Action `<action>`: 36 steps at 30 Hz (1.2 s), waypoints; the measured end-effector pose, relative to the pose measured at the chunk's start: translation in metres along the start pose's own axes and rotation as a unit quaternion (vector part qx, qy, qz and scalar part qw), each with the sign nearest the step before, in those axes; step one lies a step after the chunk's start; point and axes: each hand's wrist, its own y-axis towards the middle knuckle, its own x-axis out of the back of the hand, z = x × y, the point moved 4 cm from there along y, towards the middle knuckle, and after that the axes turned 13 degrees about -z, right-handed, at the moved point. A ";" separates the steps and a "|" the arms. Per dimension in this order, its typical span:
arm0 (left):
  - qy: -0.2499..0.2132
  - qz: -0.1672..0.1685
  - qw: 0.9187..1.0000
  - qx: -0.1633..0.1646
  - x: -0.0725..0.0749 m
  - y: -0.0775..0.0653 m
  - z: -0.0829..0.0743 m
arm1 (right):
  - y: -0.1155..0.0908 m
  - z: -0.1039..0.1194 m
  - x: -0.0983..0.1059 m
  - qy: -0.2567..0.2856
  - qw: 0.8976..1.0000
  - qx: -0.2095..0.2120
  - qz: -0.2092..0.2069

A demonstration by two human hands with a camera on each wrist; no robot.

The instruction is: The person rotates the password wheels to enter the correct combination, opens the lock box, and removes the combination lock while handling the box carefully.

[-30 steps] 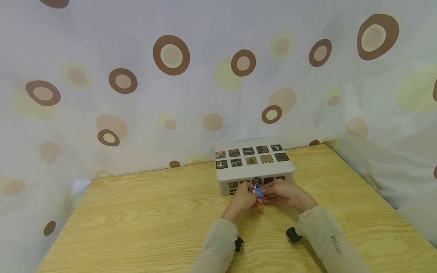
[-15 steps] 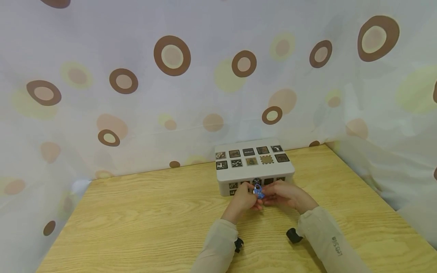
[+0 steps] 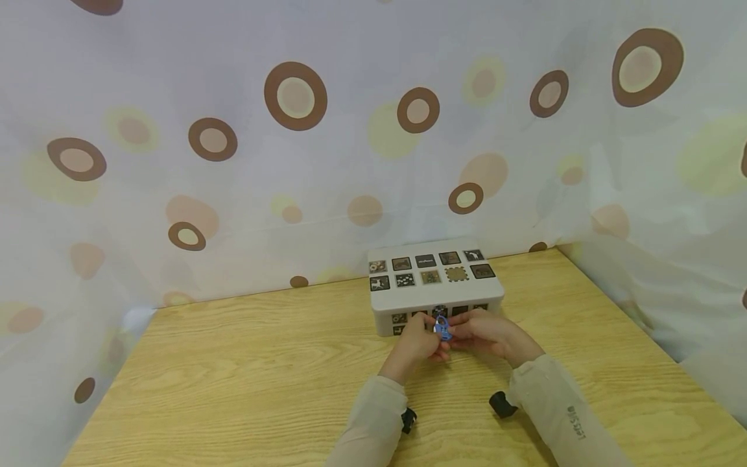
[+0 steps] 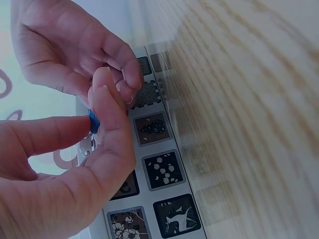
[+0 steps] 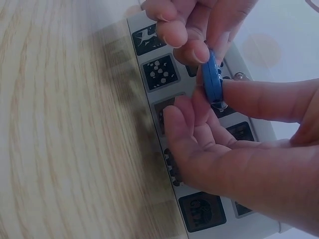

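A small blue padlock [image 3: 443,329] is held between both hands, in front of a white box [image 3: 408,300] with dark square pictures. My left hand [image 3: 413,344] pinches its left side between thumb and fingers. From the other side, the thumb and fingers of my right hand [image 3: 489,333] grip it too. Seen edge-on in the right wrist view, the padlock [image 5: 212,82] has a thumb against its face. Its shackle points up toward the metal clasp [image 3: 439,310] on the box front. Fingers hide most of the padlock [image 4: 94,122] in the left wrist view.
The box stands closed at the back of a wood-grain table [image 3: 245,376], close to a spotted white curtain [image 3: 327,168]. Another curtain side hangs along the right edge. Black wrist devices, including the right one [image 3: 502,403], sit under the sleeves.
The padlock has tilted slightly between the fingers. Both hands keep their hold and stay almost in place, while the head view has shifted a little.
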 end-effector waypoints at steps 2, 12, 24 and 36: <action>0.000 0.000 1.000 -0.002 0.000 0.000 0.000 | 0.000 0.000 0.000 0.001 1.000 0.001 0.001; 0.001 0.002 1.000 0.000 0.001 0.000 0.000 | 0.000 -0.001 0.001 0.013 1.000 -0.018 0.001; 0.002 0.001 1.000 0.001 0.000 -0.001 -0.001 | -0.001 -0.001 0.001 0.017 1.000 -0.010 -0.001; -0.002 -0.001 1.000 0.002 0.000 -0.002 -0.001 | -0.001 -0.001 0.001 0.025 1.000 -0.015 -0.007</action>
